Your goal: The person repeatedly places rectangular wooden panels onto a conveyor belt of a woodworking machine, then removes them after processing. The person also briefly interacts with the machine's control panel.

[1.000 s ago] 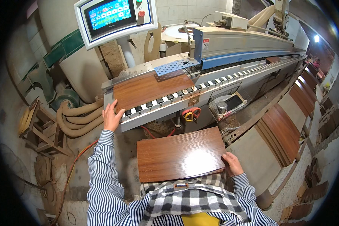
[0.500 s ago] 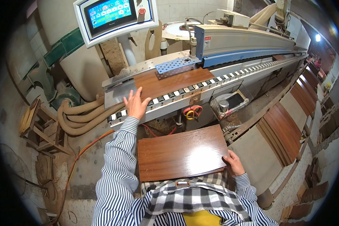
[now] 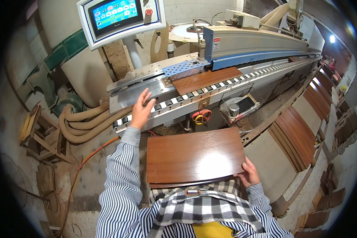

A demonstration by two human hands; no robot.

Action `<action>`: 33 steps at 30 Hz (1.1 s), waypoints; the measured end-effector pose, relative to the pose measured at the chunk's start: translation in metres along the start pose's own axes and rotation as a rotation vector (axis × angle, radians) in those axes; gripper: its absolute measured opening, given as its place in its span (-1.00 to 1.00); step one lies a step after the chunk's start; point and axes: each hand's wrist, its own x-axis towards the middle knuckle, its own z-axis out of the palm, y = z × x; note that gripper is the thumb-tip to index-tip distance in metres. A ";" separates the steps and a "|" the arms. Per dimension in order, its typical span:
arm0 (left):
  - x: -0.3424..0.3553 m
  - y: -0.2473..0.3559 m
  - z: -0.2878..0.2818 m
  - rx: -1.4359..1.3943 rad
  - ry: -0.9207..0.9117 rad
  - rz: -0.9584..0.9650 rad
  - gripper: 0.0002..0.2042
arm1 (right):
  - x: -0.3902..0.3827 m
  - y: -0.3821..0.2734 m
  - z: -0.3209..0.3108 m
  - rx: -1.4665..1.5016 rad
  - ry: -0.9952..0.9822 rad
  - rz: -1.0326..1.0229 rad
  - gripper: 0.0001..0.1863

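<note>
Against the person's waist, the right hand (image 3: 248, 173) clamps a brown wooden panel (image 3: 194, 156) flat, keeping it level. Left hand (image 3: 141, 110), fingers spread, hovers over the machine's roller conveyor (image 3: 178, 99), where another panel (image 3: 204, 79) lies.

A woodworking factory floor, furniture-panel line.

A long edge-banding machine (image 3: 246, 43) with a roller conveyor (image 3: 210, 89) and touchscreen control panel (image 3: 121, 16) fills the room; thick dust-extraction hoses (image 3: 83, 123) snake over a dusty concrete floor (image 3: 95, 174), and brown laminated panels (image 3: 297, 135) lie stacked alongside.
</note>
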 end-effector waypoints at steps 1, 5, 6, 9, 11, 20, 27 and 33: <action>-0.013 0.012 -0.012 0.026 -0.001 0.003 -0.42 | 0.000 -0.003 0.001 0.008 0.004 -0.019 -0.35; -0.060 0.037 -0.046 0.171 -0.017 0.002 -0.44 | 0.021 -0.016 0.012 0.029 -0.033 -0.104 -0.37; -0.070 0.044 -0.051 0.221 -0.032 -0.011 -0.43 | 0.029 -0.019 0.019 0.049 -0.010 -0.118 -0.38; -0.096 0.058 -0.063 0.537 -0.107 0.017 -0.37 | 0.059 -0.024 0.056 0.085 0.000 -0.137 -0.39; -0.107 0.057 -0.064 0.752 -0.162 0.080 -0.32 | 0.088 -0.026 0.071 0.071 -0.058 -0.119 -0.40; -0.087 0.010 -0.077 1.057 -0.035 -0.007 -0.40 | 0.158 -0.017 0.106 0.294 -0.111 0.106 -0.36; -0.042 -0.001 -0.064 1.053 0.065 -0.163 -0.32 | 0.085 -0.004 0.042 -0.723 0.113 -0.333 -0.54; -0.011 -0.008 -0.056 1.066 0.097 -0.160 -0.32 | 0.009 0.033 -0.006 -1.430 0.431 -0.386 -0.48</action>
